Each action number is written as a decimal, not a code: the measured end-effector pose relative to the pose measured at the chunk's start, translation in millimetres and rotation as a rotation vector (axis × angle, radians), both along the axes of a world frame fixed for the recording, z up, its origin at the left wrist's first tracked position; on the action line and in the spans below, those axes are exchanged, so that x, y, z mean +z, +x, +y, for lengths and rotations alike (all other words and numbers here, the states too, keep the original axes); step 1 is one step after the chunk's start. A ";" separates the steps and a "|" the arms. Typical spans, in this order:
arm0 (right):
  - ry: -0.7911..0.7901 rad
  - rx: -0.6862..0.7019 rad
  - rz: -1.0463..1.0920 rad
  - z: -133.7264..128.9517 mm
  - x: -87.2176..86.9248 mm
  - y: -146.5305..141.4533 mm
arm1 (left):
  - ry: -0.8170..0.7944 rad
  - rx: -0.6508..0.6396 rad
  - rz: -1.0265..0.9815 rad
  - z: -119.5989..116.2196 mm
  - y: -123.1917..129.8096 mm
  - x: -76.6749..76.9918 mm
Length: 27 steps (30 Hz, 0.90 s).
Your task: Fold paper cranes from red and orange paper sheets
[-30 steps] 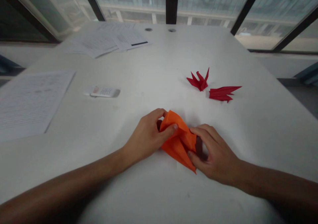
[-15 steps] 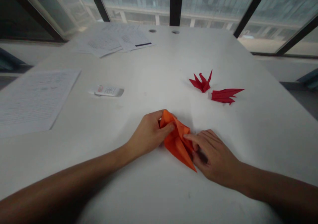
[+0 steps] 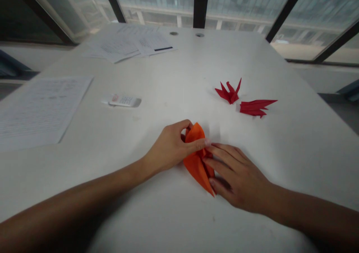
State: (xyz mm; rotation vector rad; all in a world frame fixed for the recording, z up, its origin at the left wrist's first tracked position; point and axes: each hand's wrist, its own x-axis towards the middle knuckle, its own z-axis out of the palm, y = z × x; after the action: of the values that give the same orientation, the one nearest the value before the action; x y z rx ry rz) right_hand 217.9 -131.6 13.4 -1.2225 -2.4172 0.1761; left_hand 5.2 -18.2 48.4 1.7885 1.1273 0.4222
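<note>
A partly folded piece of orange paper [image 3: 198, 169] is held between both hands just above the white table. My left hand [image 3: 175, 144] grips its upper left side, with the thumb laid across the front and the fingers behind. From the right, my right hand [image 3: 238, 174] holds the other side, fingertips on the front folds and thumb near the lower point. The two hands meet at the left thumb's tip. Beyond them lie a red origami crane [image 3: 230, 93] with raised points and a second red folded-paper piece [image 3: 255, 107] lying flat.
A white table [image 3: 168, 219] fills most of the view. To the left are a printed sheet [image 3: 42, 111] and a small white packet with printing [image 3: 125, 100]. More printed papers [image 3: 123, 43] lie at the far left, by the windows.
The left thumb has moved right across the orange paper. The right fingers have spread more over its front, and the paper's right side has drawn in, making it look narrower.
</note>
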 end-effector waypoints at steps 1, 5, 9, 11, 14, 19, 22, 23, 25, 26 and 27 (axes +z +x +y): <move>0.005 0.009 -0.008 0.0 -0.2 -0.1 | 0.060 -0.010 0.030 0.4 0.7 0.2; 0.042 0.059 -0.040 0.2 0.5 -1.5 | 0.194 -0.041 0.058 2.6 2.8 -0.8; 0.075 0.076 -0.081 0.0 2.9 -3.2 | 0.176 -0.033 0.044 4.6 2.6 -3.9; 0.066 0.081 -0.091 -0.6 3.3 -3.0 | 0.162 -0.024 0.032 5.7 2.0 -5.5; 0.028 0.076 -0.084 -1.2 2.5 -2.3 | 0.169 0.001 0.014 7.4 0.6 -7.0; -0.007 0.049 -0.075 -0.6 1.8 -3.2 | 0.203 0.036 0.051 10.6 -1.8 -8.4; -0.005 0.049 -0.051 -0.1 2.6 -3.6 | 0.220 0.048 0.070 12.1 -2.4 -9.1; -0.008 0.050 -0.043 0.1 2.9 -3.5 | 0.228 0.052 0.071 12.3 -2.4 -9.2; -0.020 0.051 -0.035 0.4 3.4 -3.1 | 0.237 0.054 0.073 12.4 -2.5 -9.2; -0.026 0.052 -0.034 0.5 3.5 -3.0 | 0.235 0.054 0.071 12.2 -2.6 -9.1; -0.030 0.052 -0.035 0.6 3.6 -2.8 | 0.230 0.054 0.067 12.1 -2.8 -9.0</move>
State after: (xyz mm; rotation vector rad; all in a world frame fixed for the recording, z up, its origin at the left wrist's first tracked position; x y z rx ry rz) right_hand 215.1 -131.0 16.9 -1.1859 -2.4862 0.2082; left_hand 2.4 -6.1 39.4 1.9868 1.2163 0.5459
